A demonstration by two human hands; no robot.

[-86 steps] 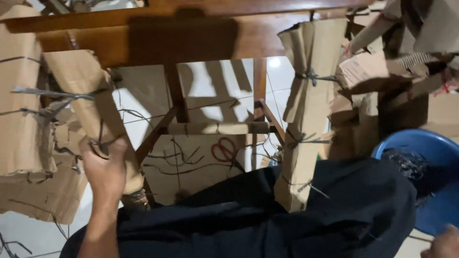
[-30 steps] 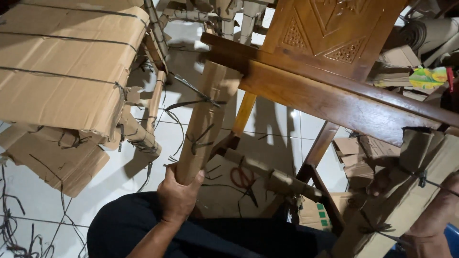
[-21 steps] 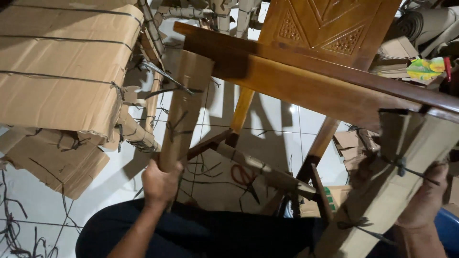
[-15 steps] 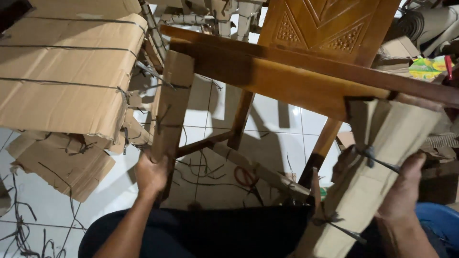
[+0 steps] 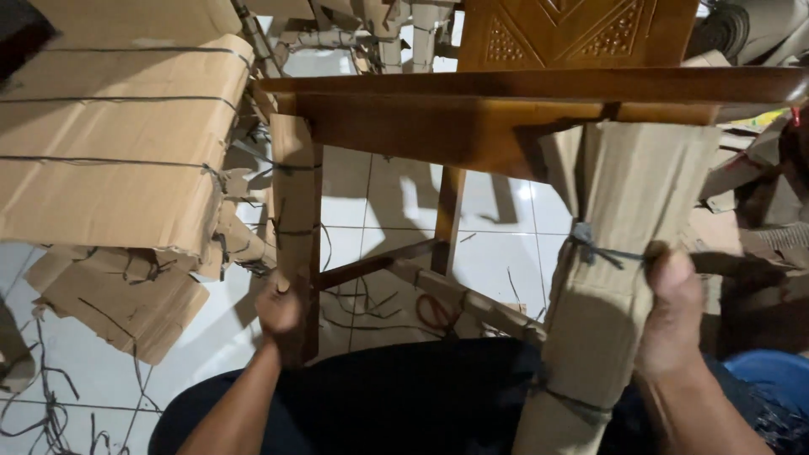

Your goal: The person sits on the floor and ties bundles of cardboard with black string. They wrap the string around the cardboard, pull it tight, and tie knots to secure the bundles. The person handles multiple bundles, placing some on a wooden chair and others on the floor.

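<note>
Risk of slip, judged from present grip: loose cardboard sleeve may slide along leg under pull, letting chair tilt or drop toward lap. Left hand point(image 5: 282, 310), at 7 o'clock, fingers closed around cardboard-wrapped front leg point(image 5: 297, 227), forearm rising from below. Right hand point(image 5: 672, 313), at 4 o'clock, fingers clamped on second wrapped leg point(image 5: 619, 261) beside knotted cord point(image 5: 590, 248). Wooden chair seat point(image 5: 472, 114) at 12 o'clock, above white tiled floor point(image 5: 497, 244). Corded cardboard bundle point(image 5: 118, 143) at 10 o'clock.
</note>
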